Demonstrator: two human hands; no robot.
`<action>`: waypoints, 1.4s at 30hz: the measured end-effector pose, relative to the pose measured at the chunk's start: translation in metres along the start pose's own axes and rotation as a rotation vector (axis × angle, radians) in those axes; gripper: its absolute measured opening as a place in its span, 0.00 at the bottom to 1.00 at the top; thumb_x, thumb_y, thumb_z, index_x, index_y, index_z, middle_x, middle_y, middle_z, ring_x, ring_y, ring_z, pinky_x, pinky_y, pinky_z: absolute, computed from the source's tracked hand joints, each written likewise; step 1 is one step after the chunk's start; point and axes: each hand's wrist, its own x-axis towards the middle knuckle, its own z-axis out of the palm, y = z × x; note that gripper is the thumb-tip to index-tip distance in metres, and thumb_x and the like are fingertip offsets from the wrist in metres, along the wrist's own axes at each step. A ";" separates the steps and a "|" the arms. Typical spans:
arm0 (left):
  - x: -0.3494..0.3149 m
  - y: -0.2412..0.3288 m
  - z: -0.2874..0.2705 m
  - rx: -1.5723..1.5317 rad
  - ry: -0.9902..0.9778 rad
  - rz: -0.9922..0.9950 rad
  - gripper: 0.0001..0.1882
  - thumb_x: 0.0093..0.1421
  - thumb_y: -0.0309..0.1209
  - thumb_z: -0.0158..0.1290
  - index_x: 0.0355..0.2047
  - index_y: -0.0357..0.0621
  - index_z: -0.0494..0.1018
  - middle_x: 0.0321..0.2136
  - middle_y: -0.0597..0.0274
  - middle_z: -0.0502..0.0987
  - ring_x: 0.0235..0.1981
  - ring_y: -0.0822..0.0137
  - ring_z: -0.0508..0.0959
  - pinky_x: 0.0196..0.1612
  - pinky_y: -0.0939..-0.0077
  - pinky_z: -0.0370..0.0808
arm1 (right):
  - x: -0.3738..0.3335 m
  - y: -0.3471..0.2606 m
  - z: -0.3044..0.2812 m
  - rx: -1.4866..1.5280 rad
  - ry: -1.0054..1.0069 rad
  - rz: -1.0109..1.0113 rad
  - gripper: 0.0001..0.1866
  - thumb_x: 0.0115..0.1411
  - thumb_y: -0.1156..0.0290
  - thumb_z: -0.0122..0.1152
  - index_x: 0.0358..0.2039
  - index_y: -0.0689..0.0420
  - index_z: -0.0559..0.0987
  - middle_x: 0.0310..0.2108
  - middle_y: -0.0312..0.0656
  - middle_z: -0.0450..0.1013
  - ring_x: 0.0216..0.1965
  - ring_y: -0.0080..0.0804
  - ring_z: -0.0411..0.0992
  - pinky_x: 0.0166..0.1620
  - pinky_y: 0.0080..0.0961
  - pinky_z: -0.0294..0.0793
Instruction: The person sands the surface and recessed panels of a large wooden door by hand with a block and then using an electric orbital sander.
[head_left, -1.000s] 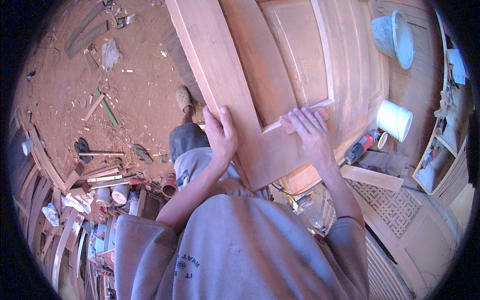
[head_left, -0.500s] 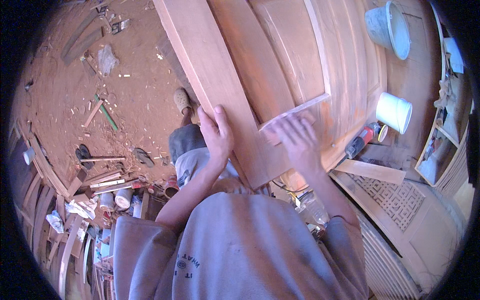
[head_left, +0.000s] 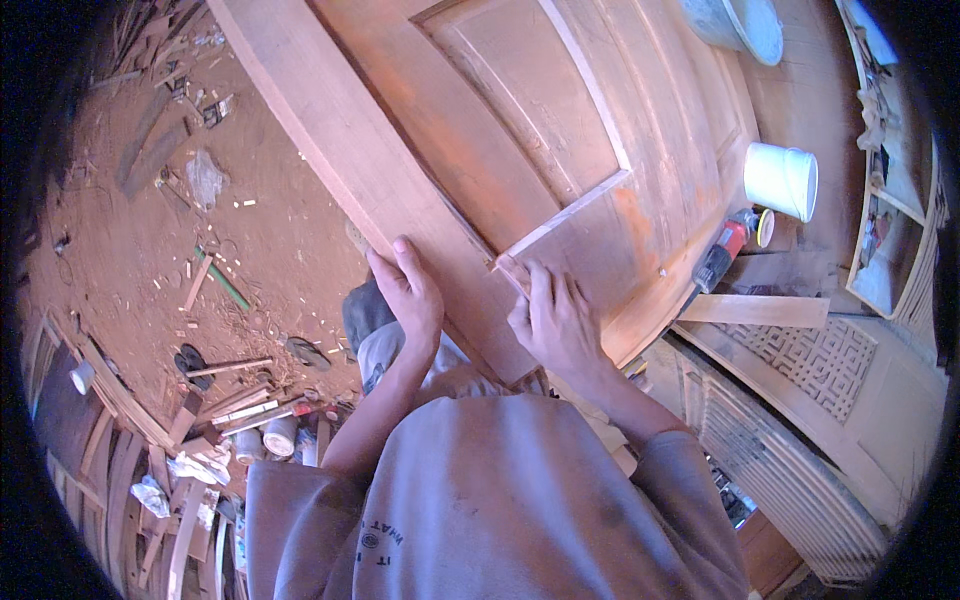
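A large panelled wooden door (head_left: 585, 245) lies slanting before me, with a wide edge board (head_left: 370, 150) along its left side. My left hand (head_left: 410, 300) grips the outer edge of that board, thumb on top; its other fingers are partly hidden. Bent fingers of my right hand (head_left: 562, 318) pinch a small reddish-brown pad (head_left: 513, 273), by its look folded sandpaper. The pad presses on the wood at the lower left corner of the recessed panel (head_left: 530, 100), where a pale moulding strip (head_left: 565, 210) meets the edge board.
Right of the door are a white bucket (head_left: 780, 182), a grey bucket (head_left: 735, 25) and a red-and-black power tool (head_left: 728, 250). Another door with a lattice panel (head_left: 810, 365) lies at lower right. Sandals (head_left: 305, 352), wood offcuts (head_left: 245, 400) and shavings litter the dirt floor at left.
My right hand has moved left and slightly down, from lying flat across the rail to pinching the pad at the panel's corner. My left hand still holds the edge. The view has shifted.
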 end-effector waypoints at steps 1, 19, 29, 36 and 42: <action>0.000 -0.001 0.001 -0.020 0.013 -0.002 0.23 0.75 0.40 0.43 0.58 0.30 0.62 0.47 0.46 0.75 0.49 0.61 0.74 0.55 0.67 0.70 | 0.007 -0.006 0.005 0.069 0.059 0.023 0.23 0.61 0.69 0.60 0.55 0.62 0.68 0.41 0.57 0.71 0.42 0.56 0.75 0.42 0.48 0.76; -0.004 0.015 0.001 0.001 0.008 -0.022 0.23 0.76 0.41 0.41 0.57 0.30 0.61 0.48 0.48 0.72 0.49 0.63 0.71 0.55 0.68 0.68 | 0.042 0.104 -0.013 0.388 0.304 0.361 0.16 0.69 0.68 0.51 0.54 0.62 0.70 0.42 0.55 0.76 0.45 0.52 0.77 0.48 0.44 0.75; -0.005 0.005 -0.003 0.059 -0.019 -0.083 0.31 0.76 0.44 0.41 0.65 0.25 0.54 0.58 0.39 0.68 0.58 0.57 0.69 0.62 0.65 0.64 | 0.094 0.115 -0.026 0.252 0.348 0.705 0.30 0.71 0.65 0.48 0.69 0.57 0.55 0.46 0.69 0.75 0.47 0.65 0.76 0.49 0.53 0.75; -0.004 0.004 -0.003 0.146 -0.027 -0.022 0.33 0.76 0.43 0.40 0.66 0.23 0.52 0.60 0.37 0.66 0.59 0.54 0.68 0.63 0.63 0.63 | 0.087 0.106 0.000 0.161 0.463 0.649 0.29 0.69 0.74 0.49 0.68 0.59 0.57 0.46 0.62 0.77 0.45 0.64 0.76 0.48 0.52 0.75; -0.001 -0.002 -0.011 0.045 -0.111 -0.140 0.39 0.75 0.49 0.40 0.69 0.25 0.48 0.67 0.36 0.58 0.67 0.50 0.61 0.70 0.61 0.56 | 0.054 0.040 0.007 0.241 0.389 0.529 0.28 0.68 0.71 0.53 0.67 0.58 0.59 0.40 0.59 0.77 0.41 0.58 0.78 0.43 0.51 0.76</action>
